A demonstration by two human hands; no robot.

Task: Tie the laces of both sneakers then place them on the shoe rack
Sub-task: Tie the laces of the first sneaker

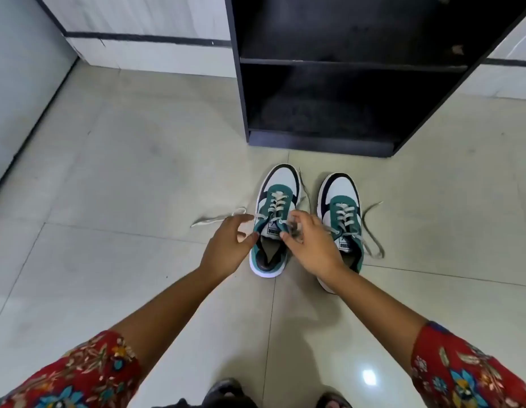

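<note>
We stand over a pale tiled floor (123,172), with a black shoe rack (344,63) at the far side, right of centre, its two open shelves dark inside. Just near of the rack, two green, white and black sneakers sit side by side on the floor, toes pointing toward the rack. The left sneaker (278,201) is between our hands; the right sneaker (342,207) stands just beside it, slightly nearer to us, with its heel hidden behind our right wrist. Our forearms reach in from the near corners, each with a red flowered sleeve (79,375) at the elbow. Our left hand (226,245) is loosely spread, fingers curved, touching the left side of the left sneaker by its collar. Our right hand (311,245) hovers over the tongue of that sneaker, fingertips bunched together; they seem to pinch a lace, but blur keeps us from being sure. One loose white lace (217,218) trails out to the left across the floor. A grey lace (373,231) of the right sneaker lies in a loop on its right side
</note>
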